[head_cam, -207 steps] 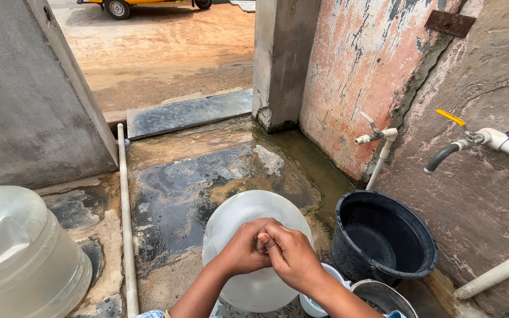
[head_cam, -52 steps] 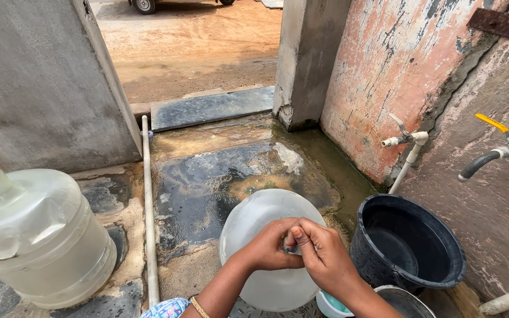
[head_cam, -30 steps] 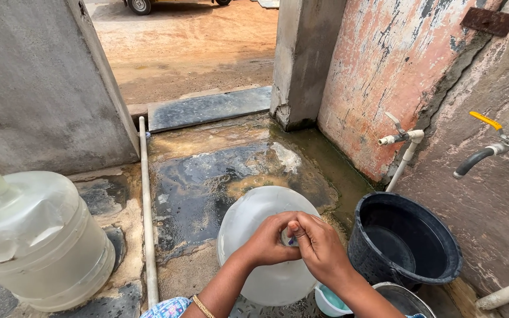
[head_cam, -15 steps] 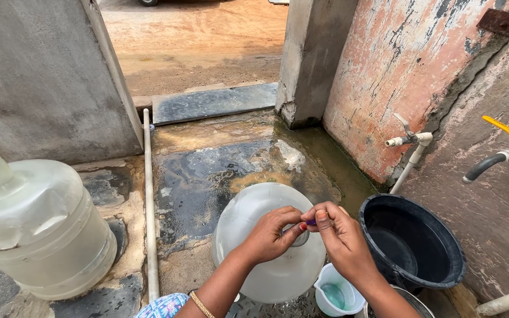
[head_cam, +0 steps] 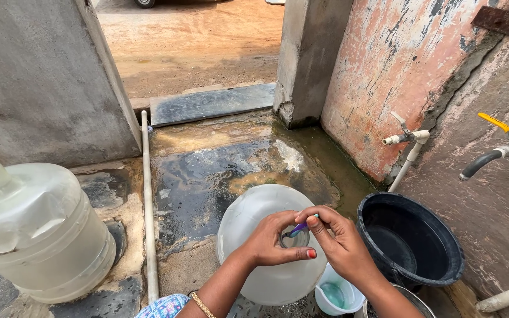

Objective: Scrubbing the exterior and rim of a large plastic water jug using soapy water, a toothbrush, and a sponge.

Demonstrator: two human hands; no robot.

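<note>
A large clear water jug [head_cam: 254, 218] stands upright on the wet ground in front of me. My left hand [head_cam: 272, 244] curls around its open neck. My right hand [head_cam: 340, 241] pinches a thin purple and teal handle [head_cam: 299, 227], whose lower end reaches into the jug's mouth. What the handle ends in is hidden inside the neck. Both hands sit directly over the top of the jug.
A second large clear jug [head_cam: 30, 229] stands at the left. A black bucket [head_cam: 413, 244] sits at the right, a small white cup [head_cam: 337, 294] with bluish liquid beside it. Two taps [head_cam: 405, 138] [head_cam: 493, 156] stick out of the right wall. A white pipe [head_cam: 146, 200] runs along the ground.
My hands stayed at the jug's mouth, first cupped together over it. Now the fingers have parted and the purple handle shows in my right hand. The camera shifted slightly.
</note>
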